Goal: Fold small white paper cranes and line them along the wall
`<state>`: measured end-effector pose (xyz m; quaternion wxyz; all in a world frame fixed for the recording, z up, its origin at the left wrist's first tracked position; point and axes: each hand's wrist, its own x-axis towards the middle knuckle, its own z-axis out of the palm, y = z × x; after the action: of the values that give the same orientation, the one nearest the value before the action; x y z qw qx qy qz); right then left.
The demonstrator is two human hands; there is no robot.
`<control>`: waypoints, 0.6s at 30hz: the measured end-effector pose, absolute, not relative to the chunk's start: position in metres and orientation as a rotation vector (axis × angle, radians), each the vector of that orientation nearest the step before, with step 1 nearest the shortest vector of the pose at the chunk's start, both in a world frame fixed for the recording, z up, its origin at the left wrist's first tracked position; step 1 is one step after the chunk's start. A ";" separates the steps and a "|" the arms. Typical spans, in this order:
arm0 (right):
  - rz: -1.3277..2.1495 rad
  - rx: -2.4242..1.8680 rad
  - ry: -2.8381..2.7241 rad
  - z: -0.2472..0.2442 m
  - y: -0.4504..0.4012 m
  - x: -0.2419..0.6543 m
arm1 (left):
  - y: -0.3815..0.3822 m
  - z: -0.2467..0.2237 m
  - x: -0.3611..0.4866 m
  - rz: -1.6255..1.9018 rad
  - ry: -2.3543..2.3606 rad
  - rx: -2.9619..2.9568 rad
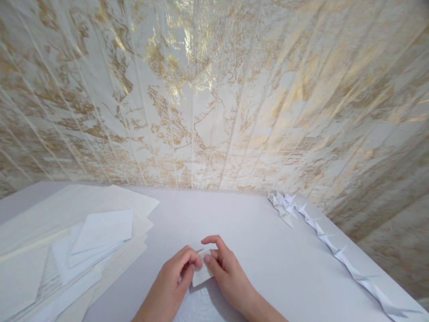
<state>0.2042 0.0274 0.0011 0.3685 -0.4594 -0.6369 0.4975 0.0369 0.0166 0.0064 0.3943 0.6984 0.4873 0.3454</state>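
Between my two hands, low in the middle of the head view, is a small folded piece of white paper (pixel 201 278). My left hand (pixel 177 273) grips its left side, thumb and curled fingers closed on the edge. On the other side my right hand (pixel 225 270) pinches the paper, its thumb flat on the near face and the index finger arched above the top edge. The fingers partly cover the paper, so the exact fold is hidden. Both hands are just over the white table (pixel 261 250).
Left on the table lie large cream sheets (pixel 130 201), with smaller white paper pieces (pixel 105 228) stacked on top. Along the right edge runs a row of folded paper cranes (pixel 348 264), with a cluster of more cranes (pixel 284 203) behind. A gold-patterned curtain (pixel 208 112) hangs beyond.
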 end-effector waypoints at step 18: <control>0.957 -1.014 -2.350 0.027 0.040 0.234 | 0.017 0.001 -0.003 0.455 1.048 2.962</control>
<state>0.2345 0.0403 0.0275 0.2033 -0.3633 -0.8420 0.3430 -0.0033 0.0166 0.0013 -0.0163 0.9329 0.3300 0.1432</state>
